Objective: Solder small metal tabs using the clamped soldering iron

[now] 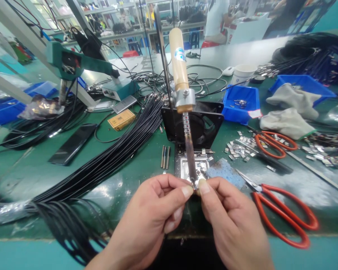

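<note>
"Two bare hands, saw where?"

"Found both at the lower centre of the frame, with the left hand (154, 210) and the right hand (232, 215) almost meeting."

"Could make out the set of the fingers?"

"Yes, saw thumb and forefinger pinched together on each, closed on a small metal piece (195, 184). Found it just below the middle of the frame, mostly hidden by the fingertips. Could not tell its shape."

"And above it, noticed what?"

"Saw a soldering iron (177, 56) with a wooden handle, pointing downward in a silver clamp (185, 98). Traced it down to the fingertips, but could not tell touching from just apart."

"Behind it?"

"Made out a black fan (170, 123), tilted, with a shallow metal tray (185, 167) nearer the hands."

"Toward the right, spotted anything?"

"Saw a blue sponge (224, 172) just beyond the right hand, red-handled scissors (284, 214) at the lower right, and loose metal connectors (238, 152) right of centre. Farther up, found a blue bin (236, 117) and pale gloves (287, 123)."

"And leftward?"

"Followed a bundle of black cables (115, 157) from the lower left up toward the centre. Noticed also a dark flat slab (73, 144) at middle left, near a yellow box (121, 120)."
</note>
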`<state>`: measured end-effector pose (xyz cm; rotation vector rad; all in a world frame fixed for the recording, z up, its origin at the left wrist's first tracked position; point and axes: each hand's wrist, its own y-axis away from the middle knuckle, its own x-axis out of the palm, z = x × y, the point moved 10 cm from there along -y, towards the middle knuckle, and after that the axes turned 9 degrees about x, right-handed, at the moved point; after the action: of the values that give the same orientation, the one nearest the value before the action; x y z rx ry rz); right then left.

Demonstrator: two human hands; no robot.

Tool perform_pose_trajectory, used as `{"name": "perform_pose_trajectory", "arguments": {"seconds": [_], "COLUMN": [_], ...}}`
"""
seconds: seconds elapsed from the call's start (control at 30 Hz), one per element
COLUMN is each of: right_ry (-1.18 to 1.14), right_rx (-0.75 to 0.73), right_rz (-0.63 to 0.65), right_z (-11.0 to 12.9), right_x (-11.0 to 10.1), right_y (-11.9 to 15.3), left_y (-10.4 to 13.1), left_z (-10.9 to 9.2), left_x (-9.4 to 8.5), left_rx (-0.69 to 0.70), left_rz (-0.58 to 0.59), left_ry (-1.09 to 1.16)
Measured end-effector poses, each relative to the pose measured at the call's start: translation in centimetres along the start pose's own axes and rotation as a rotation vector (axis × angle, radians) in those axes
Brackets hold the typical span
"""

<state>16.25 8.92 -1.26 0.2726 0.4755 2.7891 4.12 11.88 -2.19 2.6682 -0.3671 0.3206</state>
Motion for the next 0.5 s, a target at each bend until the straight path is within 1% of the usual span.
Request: {"name": "perform_pose_trajectory", "arguments": {"seconds": [0.17,0.33,0.5], "right_ry": [0.0,-0.006,0.074], "right_rx": [0.009,-0.007,-0.15], "right_rz": [-0.015,-0.002,0.086], "right_z": [-0.08,-0.51,-0.15], "right_x": [-0.05,-0.21,-0.08], "right_y": [0.09,-0.2,-0.8], "left_y": [-0.01,0.09,-0.07], "left_z": [-0.06,-0.08,-0.28], "left_x": [0.21,0.13,0.28], "left_rx": [-0.001,-0.007,0.0], "left_rz": [0.005,-0.005,0.002], "left_ry": [0.001,-0.005,0.009]}}
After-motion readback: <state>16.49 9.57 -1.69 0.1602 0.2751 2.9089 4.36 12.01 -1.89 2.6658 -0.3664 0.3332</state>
